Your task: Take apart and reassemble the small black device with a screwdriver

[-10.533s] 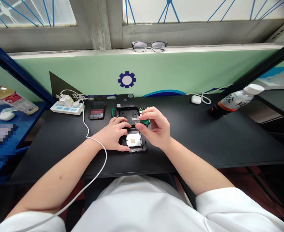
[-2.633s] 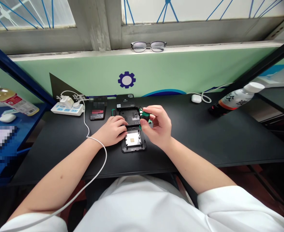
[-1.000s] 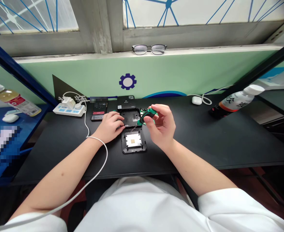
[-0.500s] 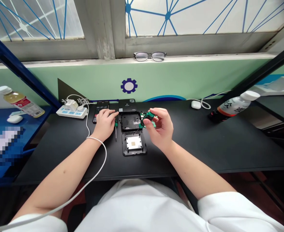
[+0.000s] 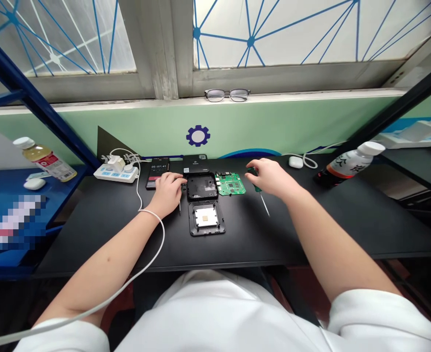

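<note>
My right hand (image 5: pixel 268 176) is closed around the green handle of a screwdriver (image 5: pixel 263 203), its metal shaft slanting down to the right above the table. Just left of it lies a green circuit board (image 5: pixel 231 184). My left hand (image 5: pixel 168 191) rests at the left side of an open black plastic housing (image 5: pixel 201 187), its fingers stretched out toward the housing's edge. Under that hand a second screwdriver (image 5: pixel 180 207) shows only part of its shaft; the handle is hidden. In front of the housing lies a black cover (image 5: pixel 221 226) with a silver metal plate (image 5: pixel 206 218) on it.
A phone (image 5: pixel 158 171) with a running timer and a black box (image 5: pixel 195 163) lie at the back. A white power strip (image 5: pixel 115 172) stands left, its white cable (image 5: pixel 160 249) crossing my left forearm. On the right are an earbud case (image 5: pixel 296 162) and a bottle (image 5: pixel 349 165).
My right hand has carried its screwdriver from above the housing to the right, past the circuit board, which now shows fully. My left hand has shifted slightly over the second screwdriver's handle.
</note>
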The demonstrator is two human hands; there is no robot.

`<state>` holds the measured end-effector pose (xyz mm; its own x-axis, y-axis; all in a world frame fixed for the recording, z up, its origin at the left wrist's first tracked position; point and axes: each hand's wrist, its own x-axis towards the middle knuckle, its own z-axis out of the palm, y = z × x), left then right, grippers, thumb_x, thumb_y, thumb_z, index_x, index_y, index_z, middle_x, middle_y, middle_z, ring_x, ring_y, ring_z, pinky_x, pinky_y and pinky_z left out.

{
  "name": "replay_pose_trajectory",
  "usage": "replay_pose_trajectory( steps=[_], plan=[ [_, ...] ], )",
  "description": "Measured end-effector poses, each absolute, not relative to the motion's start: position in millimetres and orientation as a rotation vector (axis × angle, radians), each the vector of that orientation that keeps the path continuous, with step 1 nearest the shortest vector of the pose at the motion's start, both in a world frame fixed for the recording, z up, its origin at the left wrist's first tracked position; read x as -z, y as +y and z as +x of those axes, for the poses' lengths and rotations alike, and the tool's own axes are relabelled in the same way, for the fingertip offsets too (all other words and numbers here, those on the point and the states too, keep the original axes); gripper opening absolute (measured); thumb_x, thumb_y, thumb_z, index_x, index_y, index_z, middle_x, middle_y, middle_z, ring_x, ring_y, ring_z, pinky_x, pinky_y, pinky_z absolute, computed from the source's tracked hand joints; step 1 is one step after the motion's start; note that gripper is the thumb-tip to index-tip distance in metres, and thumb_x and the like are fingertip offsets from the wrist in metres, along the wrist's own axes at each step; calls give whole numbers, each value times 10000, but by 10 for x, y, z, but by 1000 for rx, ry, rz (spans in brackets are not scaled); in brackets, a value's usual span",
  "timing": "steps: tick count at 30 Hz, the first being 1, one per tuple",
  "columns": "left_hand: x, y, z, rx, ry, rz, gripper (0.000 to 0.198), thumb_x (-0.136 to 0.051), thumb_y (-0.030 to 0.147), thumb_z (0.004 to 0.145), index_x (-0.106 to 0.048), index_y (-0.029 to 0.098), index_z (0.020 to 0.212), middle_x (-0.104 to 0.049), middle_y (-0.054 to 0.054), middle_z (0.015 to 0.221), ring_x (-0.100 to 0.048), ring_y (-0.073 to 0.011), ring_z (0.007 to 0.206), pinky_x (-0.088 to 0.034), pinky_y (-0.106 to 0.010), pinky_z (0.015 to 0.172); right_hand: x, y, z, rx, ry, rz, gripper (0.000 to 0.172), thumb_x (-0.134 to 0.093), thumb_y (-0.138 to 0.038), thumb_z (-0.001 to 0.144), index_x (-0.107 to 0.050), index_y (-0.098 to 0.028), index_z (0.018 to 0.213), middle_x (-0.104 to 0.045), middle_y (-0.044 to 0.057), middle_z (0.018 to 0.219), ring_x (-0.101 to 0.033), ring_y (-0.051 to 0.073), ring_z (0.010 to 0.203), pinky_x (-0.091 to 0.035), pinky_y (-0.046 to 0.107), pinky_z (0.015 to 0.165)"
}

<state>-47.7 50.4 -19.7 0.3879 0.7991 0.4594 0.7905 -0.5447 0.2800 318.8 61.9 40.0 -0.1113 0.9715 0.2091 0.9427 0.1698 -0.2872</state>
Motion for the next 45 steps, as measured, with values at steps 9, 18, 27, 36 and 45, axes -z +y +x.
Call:
replay_pose_trajectory(
  steps=[9, 18, 27, 36, 45],
  plan=[
    [142, 462, -471, -741, 1294, 2634, 303, -583, 359, 1052, -752, 211, 1254, -662, -161, 1403, -495, -369, 1383, -446, -621, 1163, -185, 826, 3481, -249, -2213, -2136, 349, -690, -292, 960, -734, -129, 1266, -770, 198, 1171, -740, 348, 1089, -589, 441, 917],
    [51, 429, -532, -571, 1140, 2698, 594, -670, 459, 1001, -588, 213, 1535, -562, -187, 1594, -415, -412, 1528, -357, -666, 1252, -629, 310, 2611, -423, -2546, -1497, 379, -709, -383, 995, -694, -220, 1336, -704, 143, 1358, -728, 311, 1144, -581, 415, 942],
    [16, 417, -532, -443, 1060, 2707, 648, -815, 457, 877, -664, 279, 1482, -638, -151, 1546, -443, -435, 1531, -344, -685, 1248, -490, -53, 2090, -421, -2988, -1161, 193, -846, -322, 876, -719, -183, 920, -769, 118, 1088, -689, 313, 1076, -461, 389, 892],
    [29, 434, -528, -436, 1014, 2722, 403, -785, 435, 903, -794, 308, 1284, -713, -115, 1429, -511, -413, 1453, -392, -668, 1212, -513, -58, 2092, -300, -2903, -1099, 104, -755, -225, 839, -681, -180, 896, -731, 117, 973, -658, 290, 970, -442, 382, 866],
    [28, 398, -502, -465, 970, 2731, 369, -786, 411, 896, -798, 297, 1247, -729, -110, 1389, -538, -393, 1421, -404, -637, 1206, -391, -100, 2934, -611, -2639, -1351, 209, -729, -73, 771, -595, -233, 787, -663, 71, 994, -631, 273, 1020, -518, 344, 805]
  ],
)
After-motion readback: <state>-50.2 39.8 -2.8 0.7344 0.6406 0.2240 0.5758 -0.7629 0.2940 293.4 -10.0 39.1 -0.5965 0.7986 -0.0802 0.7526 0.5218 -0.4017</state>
